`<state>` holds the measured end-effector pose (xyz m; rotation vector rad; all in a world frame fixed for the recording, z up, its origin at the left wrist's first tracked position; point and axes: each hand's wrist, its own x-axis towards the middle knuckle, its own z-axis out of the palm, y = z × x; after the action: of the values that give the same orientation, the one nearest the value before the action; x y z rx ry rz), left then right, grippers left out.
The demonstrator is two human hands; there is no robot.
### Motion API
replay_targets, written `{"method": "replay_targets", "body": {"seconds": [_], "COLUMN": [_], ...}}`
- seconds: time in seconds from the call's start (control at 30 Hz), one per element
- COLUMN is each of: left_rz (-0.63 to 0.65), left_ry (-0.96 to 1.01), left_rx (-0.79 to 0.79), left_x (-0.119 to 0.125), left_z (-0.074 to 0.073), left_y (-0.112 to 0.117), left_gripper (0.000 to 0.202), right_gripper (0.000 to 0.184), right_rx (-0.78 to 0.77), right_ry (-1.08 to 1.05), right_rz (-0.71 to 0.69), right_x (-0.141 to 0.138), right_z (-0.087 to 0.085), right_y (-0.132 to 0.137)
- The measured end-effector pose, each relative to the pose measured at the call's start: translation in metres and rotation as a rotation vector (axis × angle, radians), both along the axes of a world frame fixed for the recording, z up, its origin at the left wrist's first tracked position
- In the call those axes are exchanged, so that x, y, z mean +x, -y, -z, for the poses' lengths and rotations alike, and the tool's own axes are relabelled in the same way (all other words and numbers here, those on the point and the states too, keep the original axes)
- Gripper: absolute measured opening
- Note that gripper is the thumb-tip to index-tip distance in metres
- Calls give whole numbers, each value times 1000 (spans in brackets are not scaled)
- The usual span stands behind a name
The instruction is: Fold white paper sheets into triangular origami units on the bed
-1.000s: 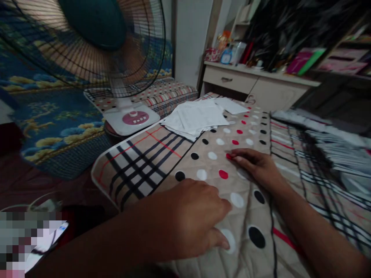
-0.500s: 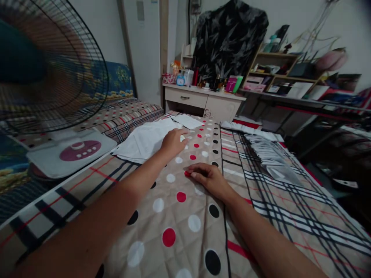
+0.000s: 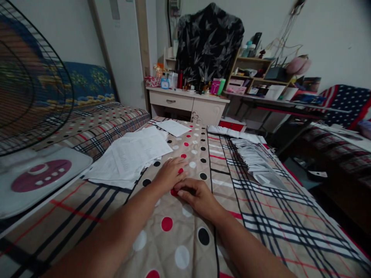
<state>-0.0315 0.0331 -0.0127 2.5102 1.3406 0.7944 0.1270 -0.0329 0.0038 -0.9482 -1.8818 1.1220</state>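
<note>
My left hand (image 3: 170, 174) lies palm down on the dotted middle band of the bedspread (image 3: 162, 247), fingers stretched out, holding nothing visible. Close beside it, its fingertips by the left fingers, my right hand (image 3: 199, 197) rests on the cloth. Its fingers are loosely curved, with a gap to the thumb and nothing seen between them. To the left of my hands is a loose pile of white printed papers (image 3: 130, 154). Farther back lies a separate white sheet (image 3: 174, 127). On the right, a fanned row of white-and-grey papers (image 3: 255, 162) lies on the plaid part.
A fan (image 3: 31, 85) with a white base (image 3: 72, 154) stands at the left edge. Behind the bed is a white cabinet (image 3: 171, 101) with bottles and boxes on top. A long white paper bundle (image 3: 236, 133) lies at the bed's far right; a shelf desk (image 3: 257, 81) stands beyond.
My left hand has drawn back from beside the papers to my right hand and flattened on the bedspread. My right hand keeps much the same pose. The view has turned to the right.
</note>
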Motion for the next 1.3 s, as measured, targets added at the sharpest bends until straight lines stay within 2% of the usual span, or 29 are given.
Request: {"method": "replay_targets", "body": {"seconds": [0.13,0.2,0.27,0.3,0.33,0.4,0.5,0.6,0.83,1.0,1.17,1.3], "left_rz": [-58,-166,-368,-461,-540,-618,-577,-534,-495,-453,-464,-525], "left_ry": [97,91,40,-4,-52,-121,-129,-68,92,194,198,-22], "left_rx": [-14,44,152,180,176,89,-34,-77,-185,-244,-198,-5], "left_x": [-4,-14,-32,-43,-54,-74,-93,-98,-103,-108,-101,-91], "left_z": [-14,-25,-34,-37,-39,-37,-28,-23,-29,-29,-34,-39], "left_y": [4,0,-6,-10,-14,-21,-29,-33,-34,-35,-34,-28], "left_gripper": [26,27,25,31,46,68,68,59,54,56,39,30], "right_gripper": [16,17,17,17,17,16,16,16,17,17,17,18], "right_rx": [-9,-27,-45,-49,-48,-40,-39,-43,-49,-59,-64,-65], "right_ry": [11,18,17,16,17,24,36,34,33,45,52,44], "right_rz": [-23,-25,-26,-26,-29,-36,-35,-33,-41,-33,-26,-22], "right_x": [1,1,1,1,1,1,1,1,2,1,1,1], "right_z": [-3,-4,-4,-4,-4,-5,-6,-6,-6,-8,-8,-9], "right_y": [1,2,2,2,2,2,2,2,2,3,3,3]}}
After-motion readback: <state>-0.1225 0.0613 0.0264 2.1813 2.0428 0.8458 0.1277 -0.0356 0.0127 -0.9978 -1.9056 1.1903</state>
